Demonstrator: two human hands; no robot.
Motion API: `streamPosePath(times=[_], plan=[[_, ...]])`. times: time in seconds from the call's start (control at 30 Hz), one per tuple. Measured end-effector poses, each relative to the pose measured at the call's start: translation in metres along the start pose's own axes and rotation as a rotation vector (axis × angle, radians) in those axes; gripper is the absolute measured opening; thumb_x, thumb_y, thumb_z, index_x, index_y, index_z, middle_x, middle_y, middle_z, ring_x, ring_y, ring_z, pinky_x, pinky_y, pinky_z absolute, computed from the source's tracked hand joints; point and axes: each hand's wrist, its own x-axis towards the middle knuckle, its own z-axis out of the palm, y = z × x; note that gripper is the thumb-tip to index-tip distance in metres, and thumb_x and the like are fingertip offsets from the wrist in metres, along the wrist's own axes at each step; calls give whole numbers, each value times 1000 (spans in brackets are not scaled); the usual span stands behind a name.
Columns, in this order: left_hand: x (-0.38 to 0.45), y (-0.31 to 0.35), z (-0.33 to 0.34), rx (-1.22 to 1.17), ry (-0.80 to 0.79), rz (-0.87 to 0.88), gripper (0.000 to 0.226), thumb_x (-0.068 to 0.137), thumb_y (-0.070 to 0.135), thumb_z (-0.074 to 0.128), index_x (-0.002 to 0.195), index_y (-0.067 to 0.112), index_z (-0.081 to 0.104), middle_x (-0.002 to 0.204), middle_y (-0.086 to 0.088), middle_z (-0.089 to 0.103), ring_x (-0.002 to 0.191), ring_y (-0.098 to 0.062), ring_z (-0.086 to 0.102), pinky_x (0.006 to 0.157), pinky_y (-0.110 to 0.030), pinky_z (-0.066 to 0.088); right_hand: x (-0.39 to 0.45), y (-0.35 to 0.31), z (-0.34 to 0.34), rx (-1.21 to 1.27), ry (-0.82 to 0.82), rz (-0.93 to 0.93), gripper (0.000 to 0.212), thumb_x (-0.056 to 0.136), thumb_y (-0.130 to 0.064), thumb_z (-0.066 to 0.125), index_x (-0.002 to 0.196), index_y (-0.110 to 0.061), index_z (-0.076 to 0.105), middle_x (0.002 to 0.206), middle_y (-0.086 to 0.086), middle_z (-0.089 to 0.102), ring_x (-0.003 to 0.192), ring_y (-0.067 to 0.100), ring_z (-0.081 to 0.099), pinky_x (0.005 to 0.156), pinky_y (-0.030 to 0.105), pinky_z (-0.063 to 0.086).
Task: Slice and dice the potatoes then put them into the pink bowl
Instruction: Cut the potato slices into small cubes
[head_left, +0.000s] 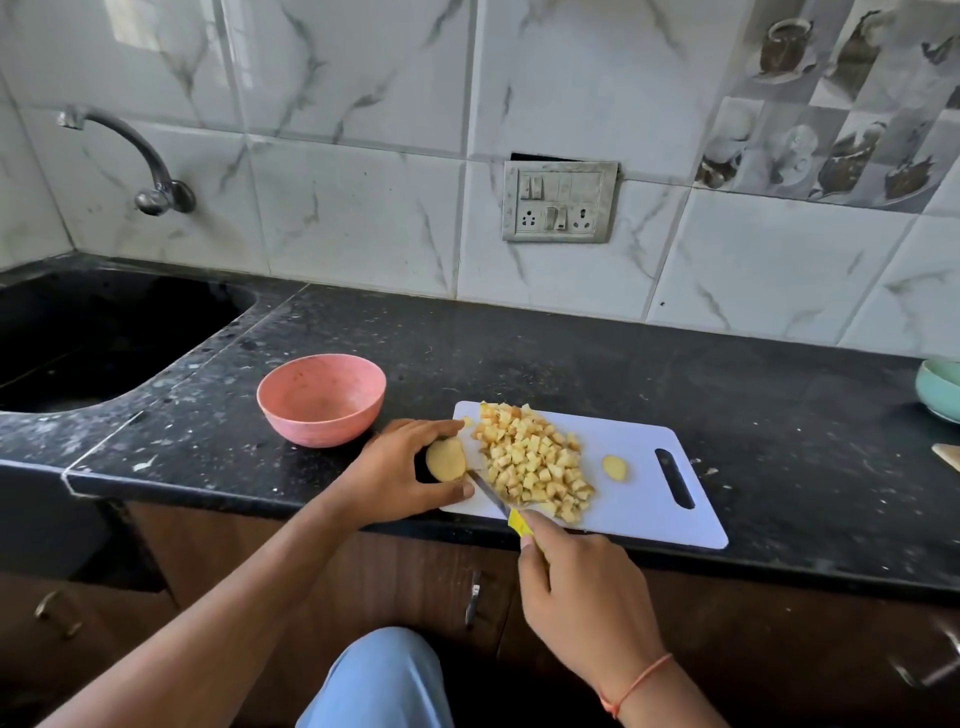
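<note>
gripping a potato piece (445, 459) in the left hand (402, 470) and a knife (506, 506) in the right hand (582, 587), fingers could be nicked if it rolls, diced potato (535, 460) lying between the hands, pink bowl (321, 399) beyond the left.

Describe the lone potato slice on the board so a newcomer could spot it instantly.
Find the white cutting board on the black counter. Right of the diced potato pile, between it and the board's handle slot, lies one potato slice. It is a flat oval lying by itself, unlike the heaped cubes.
</note>
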Motion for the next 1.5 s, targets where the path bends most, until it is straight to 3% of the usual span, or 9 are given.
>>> streamPosePath(times=[0.1, 0.27, 0.47, 0.6, 0.87, 1.07, 1.2, 1.33, 1.5], plan=[[-2, -9, -4, -31, -22, 27, 86, 78, 73, 78, 152, 36, 54, 148, 20, 58, 139, -5, 50, 116, -39, 45, 5, -1, 3, -79, 8, 0, 42, 107, -43, 31, 145, -37, 49, 77, -10, 65, 67, 13, 60, 54, 25, 46], [-7, -13, -9, 67, -2, -17, 85, 79, 61, 83, 152, 27, 56, 146, 13, 58, 134, -4, 47, 110, -23, 36, 9, 2, 3, -148, 11, 59, 41, 108, -38, 31, 147, -34, 45, 78, -9, 64, 68, 13, 62, 56, 28, 47], [-11, -2, -5, 77, -7, -14, 83, 75, 80, 69, 148, 42, 56, 142, 26, 56, 135, -3, 44, 116, -44, 41, 8, 6, 8, -170, 39, 74, 43, 108, -37, 34, 149, -32, 45, 66, -10, 51, 57, 11, 49, 48, 24, 31], [-11, 6, -2, 73, -20, 1, 88, 71, 86, 68, 147, 44, 55, 140, 28, 55, 138, -5, 41, 117, -48, 38, 10, 7, 12, -137, 52, 61, 42, 108, -38, 34, 150, -33, 43, 66, -12, 51, 57, 10, 53, 49, 22, 39], [-14, -1, -2, -76, 92, -20, 80, 73, 56, 85, 145, 33, 60, 128, 25, 62, 123, 0, 57, 108, -33, 50, -1, -4, 26, -149, 66, 15, 43, 98, -32, 61, 141, -24, 60, 50, -13, 32, 39, 9, 28, 42, 15, 9], [-17, 2, -2, -107, 100, -8, 74, 76, 51, 86, 143, 34, 59, 125, 28, 64, 124, 0, 57, 108, -35, 50, 4, 2, 24, -217, 37, -56, 46, 92, -27, 70, 137, -21, 65, 46, -9, 44, 35, 9, 38, 35, 25, 22], [-16, 2, 0, -67, 92, 19, 71, 76, 54, 85, 139, 38, 59, 125, 29, 62, 123, -1, 55, 107, -34, 50, 12, 15, 16, -229, 70, -20, 44, 90, -25, 73, 133, -21, 69, 47, -12, 32, 36, 8, 28, 37, 20, 9], [-15, 1, 0, -57, 94, 6, 74, 75, 56, 85, 141, 40, 57, 127, 32, 60, 126, 0, 53, 108, -32, 48, 15, 21, 15, 19, 13, 85, 44, 104, -36, 51, 148, -38, 54, 49, -13, 41, 43, 9, 42, 41, 17, 22], [-13, 2, 3, -24, 61, -7, 86, 72, 67, 81, 148, 36, 55, 126, 29, 63, 127, -2, 51, 109, -39, 49, 30, 30, 6, 668, 36, 400, 35, 106, -29, 56, 140, -32, 65, 66, -31, 54, 60, 8, 63, 50, 18, 47]])
